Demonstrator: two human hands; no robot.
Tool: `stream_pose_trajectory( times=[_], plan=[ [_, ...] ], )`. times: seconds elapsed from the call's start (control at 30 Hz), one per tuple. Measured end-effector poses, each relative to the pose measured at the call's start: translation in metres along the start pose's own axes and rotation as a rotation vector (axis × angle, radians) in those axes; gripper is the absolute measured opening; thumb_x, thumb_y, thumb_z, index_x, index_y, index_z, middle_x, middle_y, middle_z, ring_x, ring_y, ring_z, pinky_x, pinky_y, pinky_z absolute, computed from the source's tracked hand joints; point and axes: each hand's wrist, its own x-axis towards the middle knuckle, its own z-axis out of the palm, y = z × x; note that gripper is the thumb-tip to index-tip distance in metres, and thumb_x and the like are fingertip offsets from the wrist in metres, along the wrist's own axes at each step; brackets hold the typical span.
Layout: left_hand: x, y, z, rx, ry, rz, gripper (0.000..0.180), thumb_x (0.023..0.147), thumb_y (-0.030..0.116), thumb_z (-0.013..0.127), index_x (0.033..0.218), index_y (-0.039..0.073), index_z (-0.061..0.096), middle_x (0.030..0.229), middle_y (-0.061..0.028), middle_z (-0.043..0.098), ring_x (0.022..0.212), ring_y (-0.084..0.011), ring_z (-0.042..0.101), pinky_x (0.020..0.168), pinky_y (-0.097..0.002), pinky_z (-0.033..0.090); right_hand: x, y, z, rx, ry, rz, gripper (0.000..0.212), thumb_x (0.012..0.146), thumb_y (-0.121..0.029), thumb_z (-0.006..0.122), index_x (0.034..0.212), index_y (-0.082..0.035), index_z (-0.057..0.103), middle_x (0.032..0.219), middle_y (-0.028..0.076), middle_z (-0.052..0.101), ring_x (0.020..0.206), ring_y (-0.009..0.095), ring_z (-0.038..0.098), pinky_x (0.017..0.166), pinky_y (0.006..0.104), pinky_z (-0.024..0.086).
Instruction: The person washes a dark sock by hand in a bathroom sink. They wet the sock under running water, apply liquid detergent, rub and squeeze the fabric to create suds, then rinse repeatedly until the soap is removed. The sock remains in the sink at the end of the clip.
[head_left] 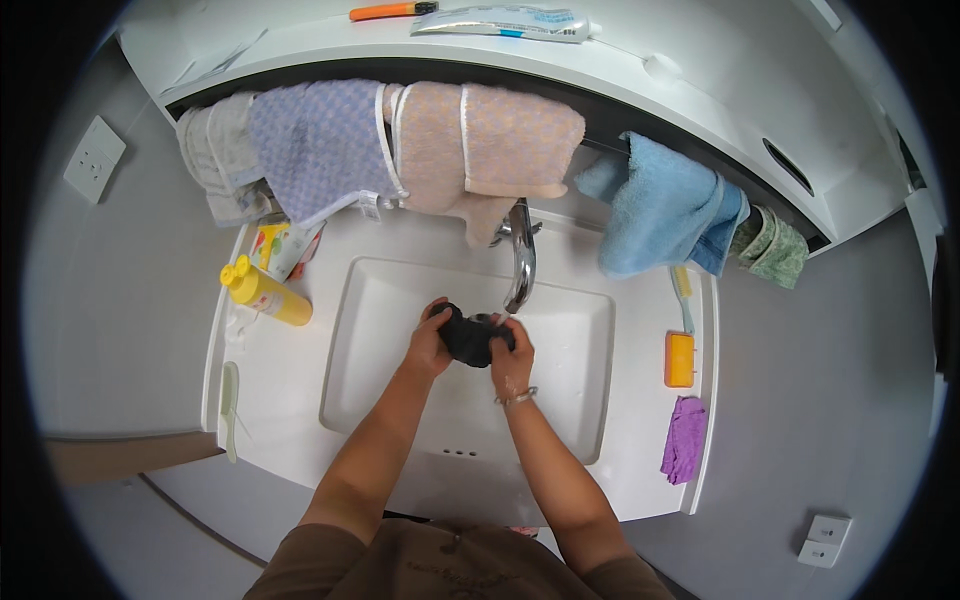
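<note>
A small, black, soft-looking piece of cloth (466, 340) is stretched between my hands over the white sink (400, 420); its exact kind does not show. My left hand (429, 348) grips its left end, thumb on top. At the other end, just below the spout of the chrome faucet (523, 260), my right hand (513, 358) has its fingers closed on the cloth. A bracelet (516, 397) circles my right wrist. Whether water runs from the spout I cannot tell clearly.
Towels, among them a blue one (672, 215) and a peach one (500, 140), hang behind the sink. Yellow bottles (270, 296) and a pale comb (231, 410) lie on the left counter. To the right are a brush (684, 298), an orange box-like item (680, 359) and a purple cloth (684, 440).
</note>
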Motion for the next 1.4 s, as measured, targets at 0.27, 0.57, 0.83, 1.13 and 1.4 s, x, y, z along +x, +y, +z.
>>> stream_pose_trajectory(
  times=[0.27, 0.57, 0.83, 1.13, 1.4],
  plan=[
    [-0.005, -0.063, 0.015, 0.128, 0.090, -0.092, 0.032, 0.089, 0.036, 0.052, 0.093, 0.004, 0.054, 0.078, -0.0045, 0.054, 0.066, -0.0156, 0.055, 0.061, -0.0299, 0.049, 0.026, 0.000, -0.002, -0.550, 0.179, 0.035, 0.026, 0.081, -0.021, 0.058, 0.064, -0.002, 0.053, 0.068, 0.016, 0.054, 0.065, 0.034, 0.053, 0.059, 0.0404, 0.042],
    [0.016, -0.040, -0.011, 0.038, -0.054, -0.253, 0.031, 0.085, 0.039, 0.053, 0.076, 0.009, 0.055, 0.069, -0.0049, 0.056, 0.063, -0.0207, 0.056, 0.064, -0.0338, 0.050, -0.003, 0.019, 0.020, -0.817, -0.033, -0.337, 0.020, 0.074, -0.022, 0.060, 0.065, -0.005, 0.055, 0.068, 0.012, 0.059, 0.065, 0.034, 0.058, 0.058, 0.0413, 0.047],
    [-0.019, 0.018, 0.030, -0.113, -0.315, -0.268, 0.024, 0.082, 0.023, 0.049, 0.096, 0.005, 0.056, 0.098, -0.0111, 0.058, 0.096, -0.0305, 0.055, 0.089, -0.0432, 0.040, 0.037, 0.012, -0.058, 0.380, -0.031, 0.770, 0.026, 0.082, -0.032, 0.062, 0.094, -0.008, 0.059, 0.069, 0.002, 0.058, 0.058, 0.015, 0.059, 0.045, 0.0315, 0.048],
    [-0.010, 0.051, -0.020, 0.778, 0.069, 0.073, 0.020, 0.085, 0.017, 0.054, 0.101, 0.005, 0.057, 0.091, -0.0062, 0.061, 0.084, -0.0179, 0.059, 0.075, -0.0315, 0.050, 0.032, 0.027, -0.082, 0.201, 0.004, 0.563, 0.027, 0.090, -0.022, 0.044, 0.095, 0.001, 0.056, 0.086, 0.012, 0.063, 0.070, 0.021, 0.063, 0.053, 0.0313, 0.055],
    [-0.010, -0.007, 0.002, 0.112, -0.030, -0.202, 0.032, 0.083, 0.024, 0.058, 0.109, 0.006, 0.050, 0.105, -0.0102, 0.055, 0.093, -0.0253, 0.056, 0.080, -0.0403, 0.050, -0.002, 0.020, -0.028, 0.417, 0.083, 0.361, 0.032, 0.087, -0.027, 0.048, 0.103, -0.001, 0.058, 0.095, 0.009, 0.061, 0.089, 0.020, 0.059, 0.081, 0.0293, 0.046]
  ],
)
